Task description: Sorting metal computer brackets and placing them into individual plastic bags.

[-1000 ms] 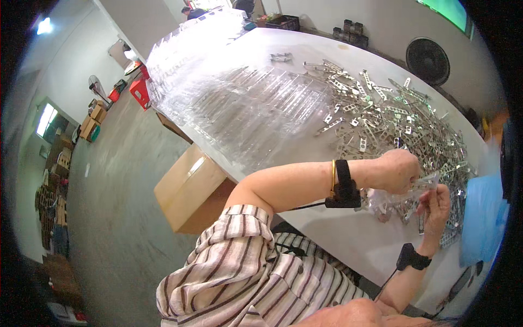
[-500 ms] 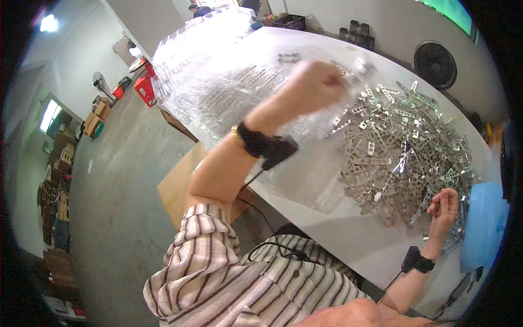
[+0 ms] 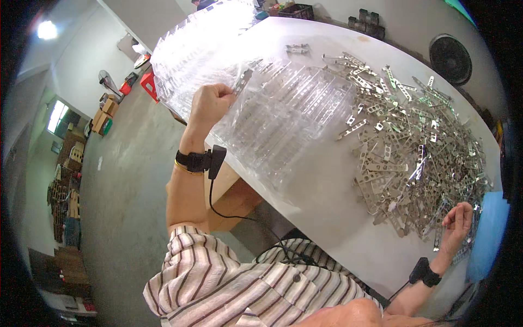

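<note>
My left hand [image 3: 211, 104] is pinched at the left end of a clear plastic blister tray [image 3: 272, 155]. A flat grey metal strip with holes [image 3: 243, 82] sticks out from its fingertips, at the tray's edge. Rows of similar strips lie in the tray's slots, toward its far side. My right hand [image 3: 456, 226] rests at the near right edge of a heap of loose perforated metal strips [image 3: 417, 163]. Its fingers are curled together, and whatever they hold is hidden. Black bands with small boxes and cables sit on both wrists.
Clear plastic trays [image 3: 188, 62] are stacked at the table's far left, washed out by glare. Two loose strips [image 3: 297, 48] lie on the white table [image 3: 321, 210] beyond the tray. A blue plastic container [image 3: 488, 237] stands right of my right hand. A cardboard box [image 3: 237, 199] is below the table edge.
My left hand has swung left and nearer, away from the heap side, uncovering the filled tray. The view has shifted slightly; my right hand stays by the heap with fingers curled.
</note>
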Demonstrator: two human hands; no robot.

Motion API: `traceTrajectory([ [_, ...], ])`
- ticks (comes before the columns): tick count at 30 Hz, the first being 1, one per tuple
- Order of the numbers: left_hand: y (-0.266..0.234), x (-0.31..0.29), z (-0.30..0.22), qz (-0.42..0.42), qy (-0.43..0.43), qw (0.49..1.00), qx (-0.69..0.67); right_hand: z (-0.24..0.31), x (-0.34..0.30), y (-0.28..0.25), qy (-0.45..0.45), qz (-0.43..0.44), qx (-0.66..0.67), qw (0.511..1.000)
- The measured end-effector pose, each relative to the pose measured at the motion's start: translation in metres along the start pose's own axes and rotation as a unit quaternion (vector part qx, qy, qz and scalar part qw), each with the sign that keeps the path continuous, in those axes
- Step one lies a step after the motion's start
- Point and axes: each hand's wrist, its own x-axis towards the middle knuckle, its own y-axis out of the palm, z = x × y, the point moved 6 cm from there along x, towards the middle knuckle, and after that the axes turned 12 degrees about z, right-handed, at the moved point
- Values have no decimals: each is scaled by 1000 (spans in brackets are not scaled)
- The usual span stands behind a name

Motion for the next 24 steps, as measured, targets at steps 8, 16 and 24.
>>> traceTrajectory([
  [8, 30, 2, 13, 73, -9, 991, 107, 8, -3, 17, 22, -1, -30, 999],
  [16, 37, 5, 5, 86, 16, 978, 188, 5, -1, 11, 23, 15, -20, 999],
  [24, 47, 6, 1, 93, 51, 969, 223, 8, -1, 18, 28, 18, -25, 999],
])
